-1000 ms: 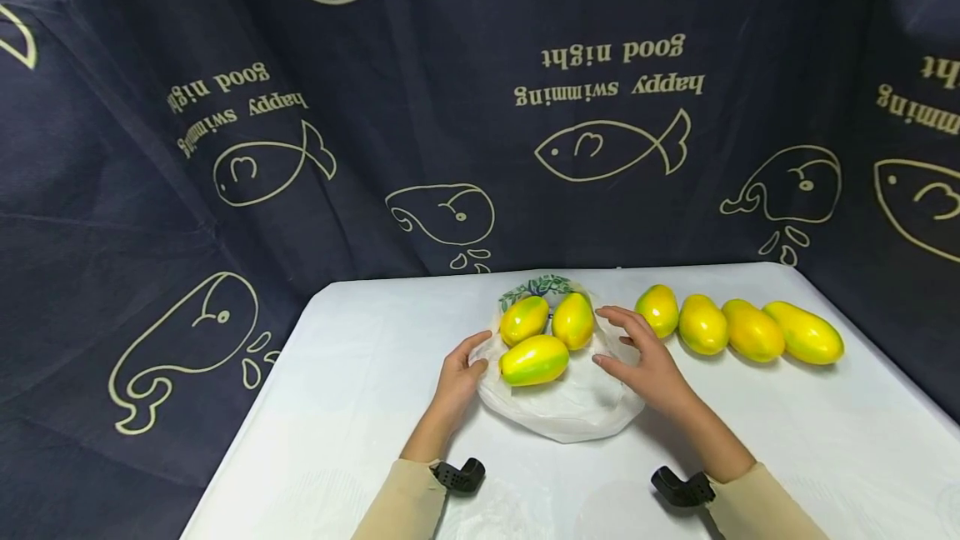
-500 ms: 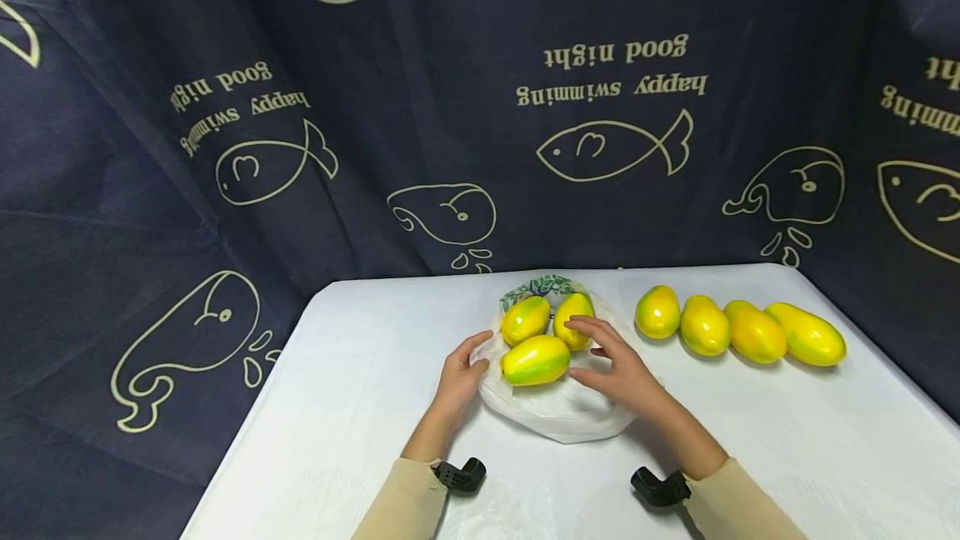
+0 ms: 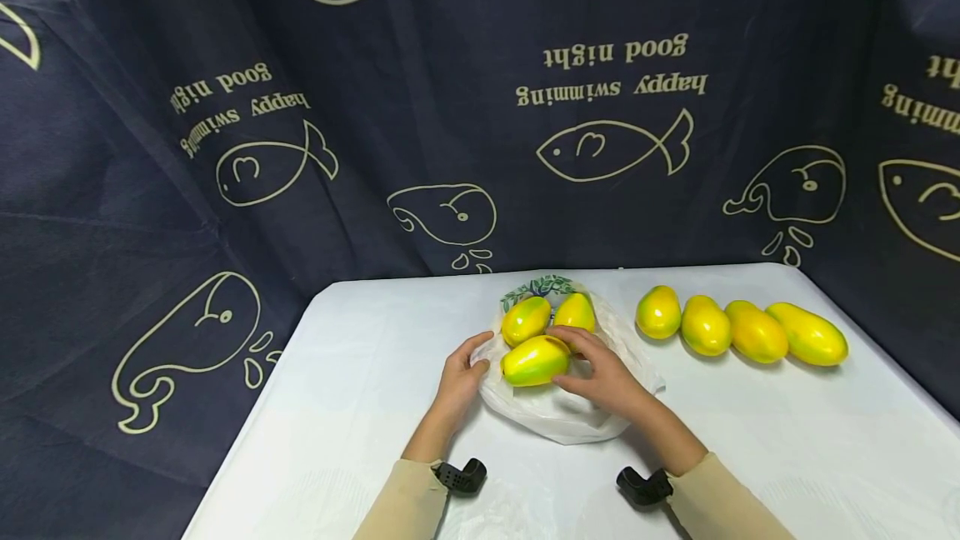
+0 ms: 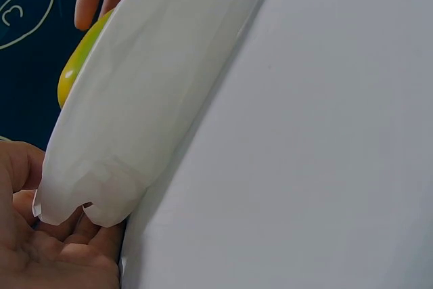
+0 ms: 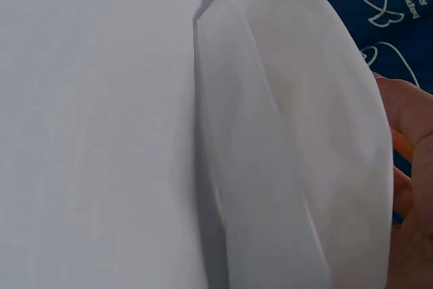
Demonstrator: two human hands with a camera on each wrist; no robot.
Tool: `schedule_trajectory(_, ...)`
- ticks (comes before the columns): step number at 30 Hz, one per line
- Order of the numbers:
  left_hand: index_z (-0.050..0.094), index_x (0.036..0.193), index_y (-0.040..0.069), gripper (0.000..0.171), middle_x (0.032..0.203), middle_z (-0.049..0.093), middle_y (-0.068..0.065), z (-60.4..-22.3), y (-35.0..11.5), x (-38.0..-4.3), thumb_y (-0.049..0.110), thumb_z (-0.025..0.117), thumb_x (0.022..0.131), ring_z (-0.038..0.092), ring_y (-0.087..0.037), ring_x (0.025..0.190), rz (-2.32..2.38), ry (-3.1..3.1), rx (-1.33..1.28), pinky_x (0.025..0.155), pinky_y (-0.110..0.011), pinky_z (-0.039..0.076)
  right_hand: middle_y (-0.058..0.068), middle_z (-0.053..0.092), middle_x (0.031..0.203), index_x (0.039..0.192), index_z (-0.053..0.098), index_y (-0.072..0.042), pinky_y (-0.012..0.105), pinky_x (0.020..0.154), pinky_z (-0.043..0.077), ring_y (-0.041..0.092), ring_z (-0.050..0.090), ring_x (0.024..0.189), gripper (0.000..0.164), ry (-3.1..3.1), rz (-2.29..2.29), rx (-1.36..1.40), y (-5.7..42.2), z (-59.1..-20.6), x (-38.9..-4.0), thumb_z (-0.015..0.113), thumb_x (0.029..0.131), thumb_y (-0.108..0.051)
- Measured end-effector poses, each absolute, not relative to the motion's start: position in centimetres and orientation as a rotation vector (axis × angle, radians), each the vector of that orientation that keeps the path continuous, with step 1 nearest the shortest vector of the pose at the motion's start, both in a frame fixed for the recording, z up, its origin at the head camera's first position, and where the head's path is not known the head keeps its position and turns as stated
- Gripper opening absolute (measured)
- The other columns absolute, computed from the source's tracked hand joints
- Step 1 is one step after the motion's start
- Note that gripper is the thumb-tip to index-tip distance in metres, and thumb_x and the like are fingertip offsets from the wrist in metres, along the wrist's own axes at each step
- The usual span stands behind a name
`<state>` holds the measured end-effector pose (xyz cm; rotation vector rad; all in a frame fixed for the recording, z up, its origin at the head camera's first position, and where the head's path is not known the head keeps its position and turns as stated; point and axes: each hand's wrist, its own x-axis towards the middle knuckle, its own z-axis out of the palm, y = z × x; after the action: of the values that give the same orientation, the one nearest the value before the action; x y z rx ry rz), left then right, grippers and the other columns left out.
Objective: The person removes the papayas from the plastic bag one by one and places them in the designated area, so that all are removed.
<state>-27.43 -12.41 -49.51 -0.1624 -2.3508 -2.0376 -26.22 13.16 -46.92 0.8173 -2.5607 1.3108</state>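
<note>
Three glossy yellow-green mangoes lie in the open mouth of a white plastic bag (image 3: 558, 419) in the head view. The front mango (image 3: 534, 361) lies crosswise; the back left mango (image 3: 526, 321) and back right mango (image 3: 575, 312) are behind it. My left hand (image 3: 457, 373) holds the bag's left edge between thumb and fingers, seen closer in the left wrist view. From the right, my right hand (image 3: 603, 377) reaches over the bag, its thumb and fingers curved round the right end of the front mango. The bag's wall (image 5: 298, 133) hides the mangoes in the right wrist view.
Several more mangoes stand in a row at the back right of the white table (image 3: 360, 373): their left one is a mango (image 3: 658, 312), their right one another mango (image 3: 808, 335). A dark blue printed curtain (image 3: 450, 107) hangs behind the table.
My right hand has moved left from the bag's right edge, across the bag to the front mango. The left hand and the mangoes have stayed where they were.
</note>
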Motion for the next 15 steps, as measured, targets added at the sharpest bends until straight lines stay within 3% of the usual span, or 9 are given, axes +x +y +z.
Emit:
schedule_trajectory(7, 0.055, 0.141, 0.007, 0.048, 0.154, 0.046, -0.017, -49.8, -12.4, -27.4, 0.001, 0.049, 0.093, 0.034, -0.037, 0.148, -2.040, -2.345, -0.179, 0.123, -0.056, 0.024, 0.008, 0.053, 0.148, 0.144, 0.053, -0.016, 0.059, 0.113, 0.040, 0.036, 0.045, 0.139, 0.070, -2.623, 1.139, 0.854, 12.6, -46.8, -25.9, 0.082, 0.080, -0.013)
schedule_trajectory(15, 0.057, 0.139, 0.009, 0.048, 0.153, 0.047, -0.014, -49.6, -12.4, -27.5, 0.001, 0.049, 0.093, 0.034, -0.035, 0.149, -2.026, -2.354, -0.164, 0.124, -0.055, 0.023, 0.008, 0.051, 0.150, 0.144, 0.053, -0.017, 0.057, 0.112, 0.042, 0.035, 0.045, 0.139, 0.071, -2.647, 1.099, 0.840, 12.0, -47.0, -26.0, 0.082, 0.080, -0.013)
